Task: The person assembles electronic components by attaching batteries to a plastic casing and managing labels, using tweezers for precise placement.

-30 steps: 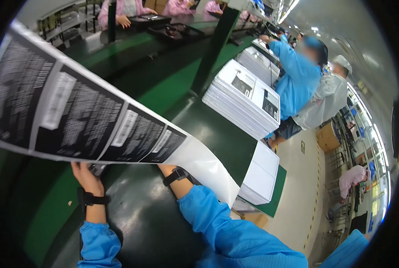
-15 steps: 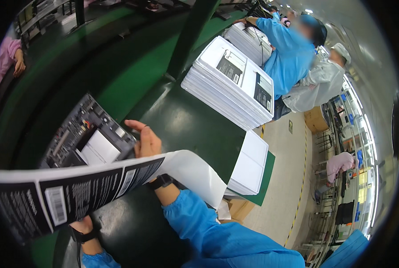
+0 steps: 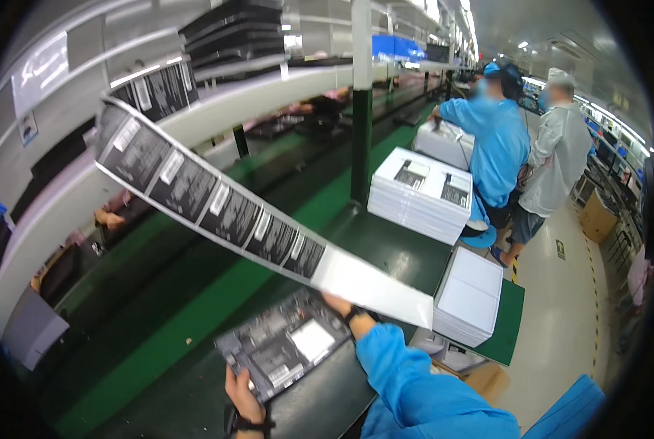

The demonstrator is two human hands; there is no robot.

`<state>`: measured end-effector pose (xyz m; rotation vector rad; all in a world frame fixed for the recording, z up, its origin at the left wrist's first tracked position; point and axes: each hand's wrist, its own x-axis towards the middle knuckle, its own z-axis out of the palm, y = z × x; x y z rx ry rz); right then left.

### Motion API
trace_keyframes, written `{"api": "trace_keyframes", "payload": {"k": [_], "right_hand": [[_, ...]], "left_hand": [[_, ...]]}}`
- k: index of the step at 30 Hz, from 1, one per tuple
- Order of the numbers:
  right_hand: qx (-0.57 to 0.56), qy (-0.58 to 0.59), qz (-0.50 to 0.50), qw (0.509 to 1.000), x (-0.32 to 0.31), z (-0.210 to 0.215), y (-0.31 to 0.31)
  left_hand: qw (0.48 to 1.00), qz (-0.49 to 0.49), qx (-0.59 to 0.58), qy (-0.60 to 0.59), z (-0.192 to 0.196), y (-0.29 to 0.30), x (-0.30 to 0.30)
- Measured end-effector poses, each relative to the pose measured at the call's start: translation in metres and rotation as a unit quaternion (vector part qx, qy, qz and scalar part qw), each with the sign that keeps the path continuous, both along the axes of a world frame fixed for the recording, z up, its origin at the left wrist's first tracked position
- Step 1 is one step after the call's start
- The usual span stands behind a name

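Observation:
A laptop base (image 3: 287, 340) with bare circuit boards, a black labelled battery and a white patch sits low over the dark green bench. My left hand (image 3: 243, 391) is closed on its near left corner, thumb on top. At its far right corner is my right hand (image 3: 339, 304), closed against the edge, with the fingers partly hidden and blurred. A long strip of black labels (image 3: 228, 208) with white barcodes slopes down from the shelf at the upper left. Its blank white end passes just above my right wrist and forearm.
Stacked white trays (image 3: 418, 201) holding black labelled parts stand beyond a green post (image 3: 361, 139). Nearer is a stack of white sheets or trays (image 3: 470, 293). A green conveyor belt (image 3: 151, 358) runs along the left. Two people (image 3: 491, 146) stand farther back.
My view has swung up and left. My left hand, earlier mostly behind the label strip, now shows on the laptop base. My right hand's raised fingers have closed toward its corner.

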<state>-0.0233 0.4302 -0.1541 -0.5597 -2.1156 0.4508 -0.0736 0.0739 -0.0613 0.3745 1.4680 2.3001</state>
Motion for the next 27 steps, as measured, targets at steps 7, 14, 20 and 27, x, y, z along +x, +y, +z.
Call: {"api": "trace_keyframes", "payload": {"k": [7,14,20,27], "right_hand": [[-0.106,-0.062,0.129,0.984,0.066,0.011,-0.104],[-0.355,-0.124,0.158,0.913,0.108,0.123,-0.170],[-0.224,-0.050,0.182,0.956,0.138,0.116,-0.188],[-0.304,0.030,0.239,0.922,0.184,0.164,-0.243]], "left_hand": [[0.927,0.003,-0.330,0.178,0.058,-0.098,0.035],[0.804,0.086,-0.489,0.327,0.053,-0.143,-0.022],[0.766,-0.077,-0.396,0.500,0.078,-0.048,-0.002],[0.751,-0.094,-0.407,0.511,0.059,-0.033,0.025]]}}
